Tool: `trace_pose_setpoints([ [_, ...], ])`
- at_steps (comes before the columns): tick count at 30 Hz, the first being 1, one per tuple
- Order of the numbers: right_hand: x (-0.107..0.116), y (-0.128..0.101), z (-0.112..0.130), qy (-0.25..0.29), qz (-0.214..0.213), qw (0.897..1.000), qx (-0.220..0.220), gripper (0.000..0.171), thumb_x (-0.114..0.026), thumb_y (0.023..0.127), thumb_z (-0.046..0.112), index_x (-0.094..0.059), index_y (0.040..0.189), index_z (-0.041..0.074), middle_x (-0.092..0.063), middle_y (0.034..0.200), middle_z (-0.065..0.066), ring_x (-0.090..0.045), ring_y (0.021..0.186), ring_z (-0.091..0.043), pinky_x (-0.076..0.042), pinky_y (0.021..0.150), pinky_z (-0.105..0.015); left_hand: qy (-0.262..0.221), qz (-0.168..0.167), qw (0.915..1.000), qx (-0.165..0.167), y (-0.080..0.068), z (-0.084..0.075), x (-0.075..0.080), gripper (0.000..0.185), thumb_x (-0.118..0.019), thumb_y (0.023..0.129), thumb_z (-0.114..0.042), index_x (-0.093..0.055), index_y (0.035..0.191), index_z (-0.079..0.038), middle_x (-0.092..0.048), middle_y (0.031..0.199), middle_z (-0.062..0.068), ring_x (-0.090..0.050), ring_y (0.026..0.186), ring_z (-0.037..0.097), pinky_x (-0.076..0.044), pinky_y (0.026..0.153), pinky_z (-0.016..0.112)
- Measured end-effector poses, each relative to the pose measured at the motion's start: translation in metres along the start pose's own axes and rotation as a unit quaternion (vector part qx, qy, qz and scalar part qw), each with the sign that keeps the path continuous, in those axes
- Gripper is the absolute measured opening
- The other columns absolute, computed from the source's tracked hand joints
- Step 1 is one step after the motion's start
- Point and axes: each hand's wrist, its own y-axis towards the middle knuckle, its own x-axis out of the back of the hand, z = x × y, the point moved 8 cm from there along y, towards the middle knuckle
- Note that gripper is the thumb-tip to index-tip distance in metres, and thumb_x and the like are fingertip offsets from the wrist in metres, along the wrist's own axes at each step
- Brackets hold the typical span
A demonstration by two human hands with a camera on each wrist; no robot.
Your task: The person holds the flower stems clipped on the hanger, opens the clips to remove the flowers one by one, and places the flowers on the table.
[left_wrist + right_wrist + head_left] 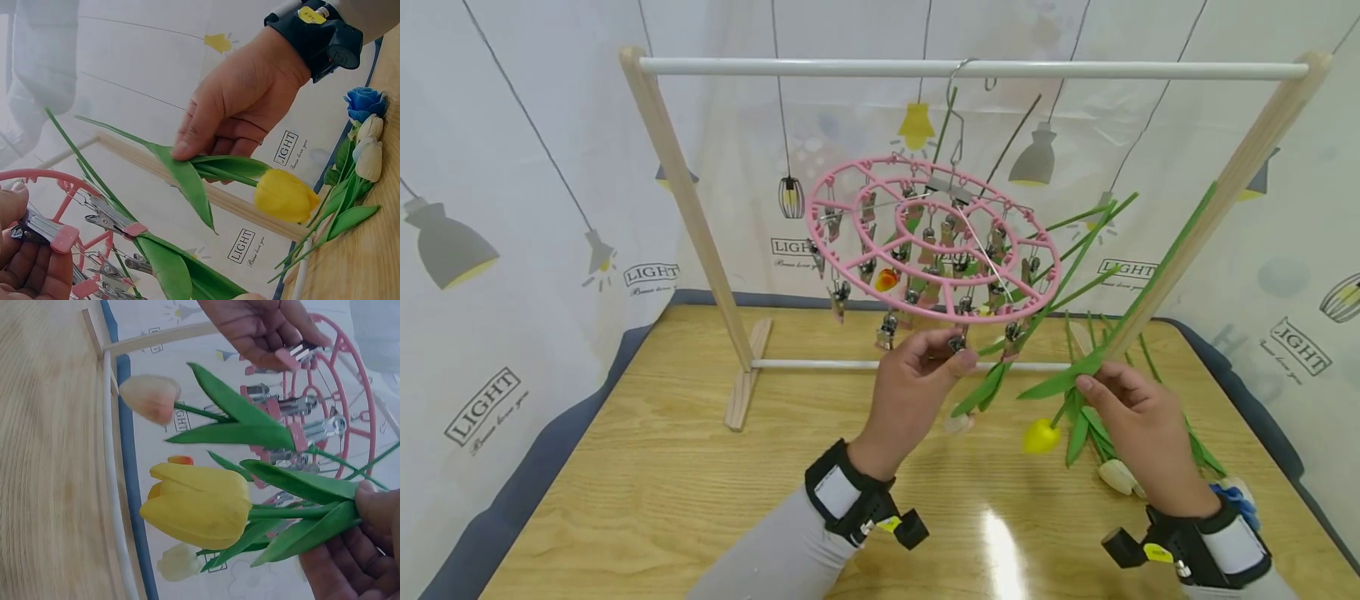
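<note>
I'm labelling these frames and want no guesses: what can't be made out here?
- Clip at the pink hanger's rim: the left hand covers its jaws in all views.
- Yellow tulip stem: top blends among others, head view.
- Blue flower: mostly behind the right hand's wrist.

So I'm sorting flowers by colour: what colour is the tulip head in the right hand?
Yellow tulip head, clearest in the right wrist view.

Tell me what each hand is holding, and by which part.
The left hand pinches a metal clip with pink grips on the round pink hanger. The right hand holds the yellow artificial tulip by its green stem and leaves, behind the bloom.
</note>
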Motion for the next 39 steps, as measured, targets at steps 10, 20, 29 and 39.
trace_pose_setpoints([
  [10, 0.004, 0.015, -0.037, -0.056, 0.050, 0.995, -0.069, 0.037, -0.060, 0.106, 0.038, -0.065, 0.123, 0.005, -0.071, 0.097, 0.008, -0.066, 0.083, -0.004, -0.058, 0.068, -0.022, 0.006, 0.003, 1.0000, -0.004, 0.000, -0.002, 0.001, 0.029, -0.072, 0.100, -0.017, -0.069, 0.126, -0.004, -0.073, 0.115, 0.017, -0.071, 0.099, 0.011, -0.060, 0.090, 0.029],
  [20, -0.015, 0.027, -0.079, -0.130, 0.162, 0.973, -0.095, 0.052, -0.059, 0.107, 0.041, -0.061, 0.138, -0.001, -0.068, 0.127, -0.025, -0.068, 0.104, -0.030, -0.058, 0.078, -0.035, 0.009, 0.004, 0.9999, -0.012, 0.000, -0.002, 0.000, 0.030, -0.072, 0.099, -0.015, -0.068, 0.127, -0.004, -0.073, 0.115, 0.018, -0.070, 0.100, 0.010, -0.060, 0.090, 0.029],
  [29, -0.028, 0.030, -0.110, -0.177, 0.210, 0.956, -0.106, 0.057, -0.063, 0.106, 0.032, -0.052, 0.143, -0.009, -0.069, 0.119, -0.032, -0.069, 0.103, -0.042, -0.060, 0.076, -0.048, 0.007, 0.006, 1.0000, 0.000, 0.000, 0.000, 0.000, 0.031, -0.072, 0.100, -0.016, -0.068, 0.128, -0.004, -0.073, 0.117, 0.018, -0.070, 0.101, 0.010, -0.060, 0.092, 0.029],
  [39, -0.037, 0.033, -0.115, -0.224, 0.200, 0.951, -0.071, 0.046, -0.069, 0.101, 0.022, -0.061, 0.131, -0.012, -0.073, 0.108, -0.027, -0.071, 0.091, -0.037, -0.059, 0.071, -0.046, -0.001, 0.012, 0.9999, -0.004, 0.000, -0.001, -0.001, 0.029, -0.071, 0.100, -0.014, -0.068, 0.127, -0.002, -0.072, 0.115, 0.019, -0.069, 0.097, 0.006, -0.059, 0.090, 0.028],
])
